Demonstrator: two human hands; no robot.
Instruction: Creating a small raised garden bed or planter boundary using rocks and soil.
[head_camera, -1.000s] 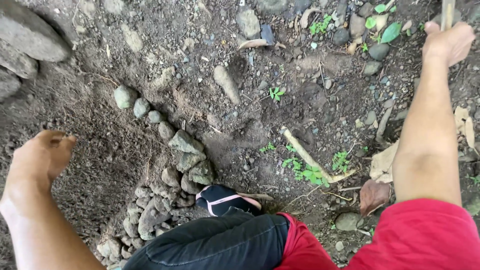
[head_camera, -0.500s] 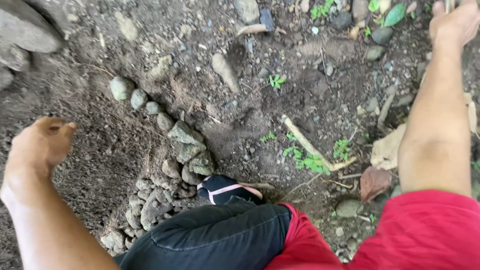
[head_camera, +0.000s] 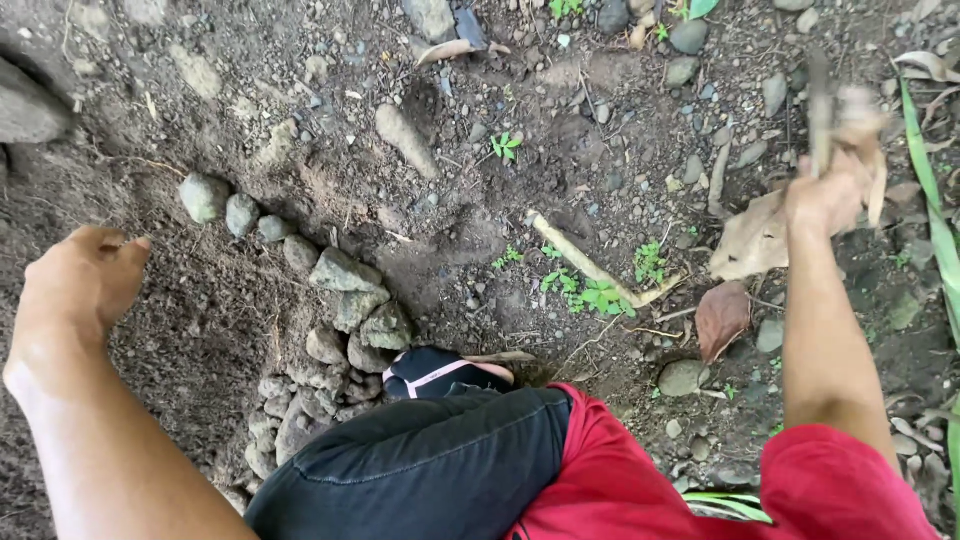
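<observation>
Stick handle (head_camera: 820, 110), thin, upright and blurred, stands in the upper right of the frame, with the right hand (head_camera: 828, 195) wrapped around it, fingers curled closed on the shaft. Left hand (head_camera: 85, 280), at mid-left, hangs over dark loose soil (head_camera: 200, 320) with its fingers bent inward into a loose fist, holding nothing. A curved row of grey stones (head_camera: 340, 300) runs down the centre-left toward a black shoe (head_camera: 435, 372). Dry leaves (head_camera: 755, 240) lie just beside the right wrist.

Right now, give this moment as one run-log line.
left hand: curled above dark bare soil | right hand: blurred, gripping thin stick | grey stone row: between
</observation>
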